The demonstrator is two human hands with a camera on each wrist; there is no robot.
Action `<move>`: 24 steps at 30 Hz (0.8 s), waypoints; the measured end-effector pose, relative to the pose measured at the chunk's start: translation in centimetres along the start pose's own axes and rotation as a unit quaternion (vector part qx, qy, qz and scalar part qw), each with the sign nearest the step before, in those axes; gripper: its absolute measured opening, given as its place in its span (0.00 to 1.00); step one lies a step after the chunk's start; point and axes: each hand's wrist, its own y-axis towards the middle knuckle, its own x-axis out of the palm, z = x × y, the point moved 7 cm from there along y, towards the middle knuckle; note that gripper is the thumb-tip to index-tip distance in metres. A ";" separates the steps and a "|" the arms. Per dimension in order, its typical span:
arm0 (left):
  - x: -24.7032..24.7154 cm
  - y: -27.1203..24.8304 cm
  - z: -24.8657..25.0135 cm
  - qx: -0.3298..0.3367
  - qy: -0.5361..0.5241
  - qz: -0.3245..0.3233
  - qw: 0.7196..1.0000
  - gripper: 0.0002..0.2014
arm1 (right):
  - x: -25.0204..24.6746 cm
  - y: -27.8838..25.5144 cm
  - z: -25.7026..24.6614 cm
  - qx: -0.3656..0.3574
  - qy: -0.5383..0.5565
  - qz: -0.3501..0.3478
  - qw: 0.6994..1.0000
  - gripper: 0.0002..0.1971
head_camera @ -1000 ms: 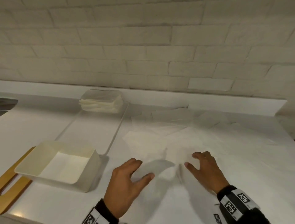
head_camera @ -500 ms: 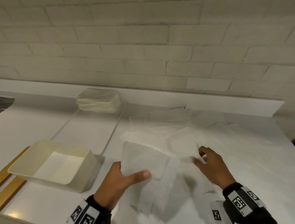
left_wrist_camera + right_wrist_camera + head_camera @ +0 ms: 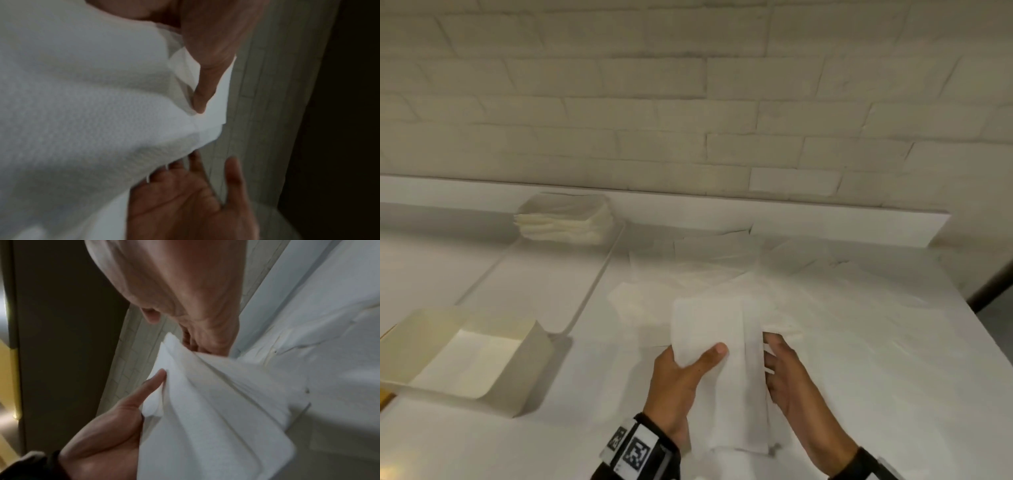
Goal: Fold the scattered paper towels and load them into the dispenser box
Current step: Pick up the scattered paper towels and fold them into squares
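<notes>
Dispenser box sits open, well left of the grip, w/ a folded stack further back. Left hand pinches the paper towel at its left edge, thumb on top, fingers under, sheet held up. Right hand is slack, fingers just touching the towel's right edge, thumb clear. Loose towels lie beyond & right of the grip. I'd say the right hand should catch that edge, match corners, then crease flat before boxing.

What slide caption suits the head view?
Left hand grips a paper towel, right hand touching its edge, near the open dispenser box.
</notes>
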 end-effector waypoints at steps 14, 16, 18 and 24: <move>-4.1 -1.4 0.5 0.007 0.062 -0.047 0.997 0.17 | 4.6 1.0 2.5 -0.003 -0.099 -0.064 0.993 0.25; -4.5 -1.5 1.6 0.042 0.084 -0.043 0.995 0.16 | 5.0 1.4 1.9 -0.031 -0.090 -0.033 0.995 0.23; -4.8 -1.5 2.4 0.083 0.131 -0.045 0.987 0.15 | 5.1 1.5 0.8 -0.063 -0.080 -0.005 0.995 0.21; -4.0 -2.3 2.7 0.180 0.203 -0.052 0.961 0.17 | 5.6 1.1 -0.4 -0.078 -0.081 -0.013 0.994 0.24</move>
